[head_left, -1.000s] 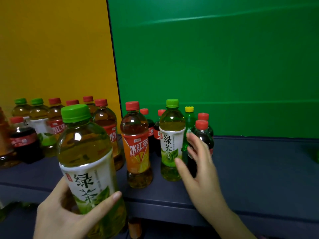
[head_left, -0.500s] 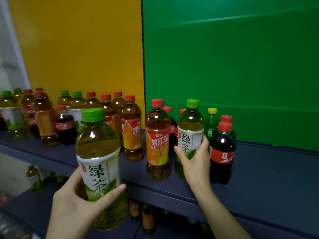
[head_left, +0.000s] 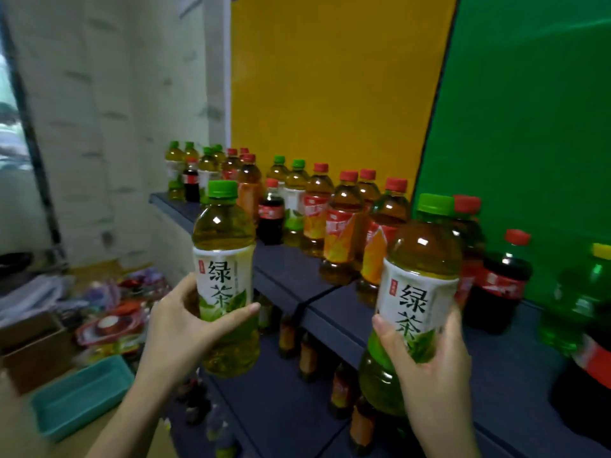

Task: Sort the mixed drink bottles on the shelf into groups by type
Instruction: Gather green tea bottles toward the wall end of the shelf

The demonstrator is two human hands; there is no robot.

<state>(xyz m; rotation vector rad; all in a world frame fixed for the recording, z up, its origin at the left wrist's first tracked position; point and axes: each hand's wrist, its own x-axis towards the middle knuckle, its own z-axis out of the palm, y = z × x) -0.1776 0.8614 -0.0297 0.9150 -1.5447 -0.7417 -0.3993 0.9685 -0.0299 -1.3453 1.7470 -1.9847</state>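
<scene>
My left hand [head_left: 178, 332] grips a green tea bottle [head_left: 224, 259] with a green cap and white label, held upright in front of the shelf. My right hand [head_left: 429, 355] grips a second green tea bottle [head_left: 420, 282] of the same kind, lifted off the dark shelf [head_left: 291, 272]. Behind them stand mixed bottles: red-capped iced tea bottles [head_left: 344, 226], a small cola bottle [head_left: 271, 216], more green tea bottles [head_left: 296, 193] and, at the right, a cola bottle [head_left: 502, 279] and a green soda bottle [head_left: 582, 299].
A lower shelf [head_left: 274, 408] holds several more bottles. On the floor to the left lie a teal tray [head_left: 82, 395], a cardboard box [head_left: 29, 345] and coloured clutter. Yellow and green panels back the shelf; a pale wall stands at left.
My right hand has lifted the green tea bottle it had reached for off the shelf. The view has swung left, showing the shelf's left end and the floor.
</scene>
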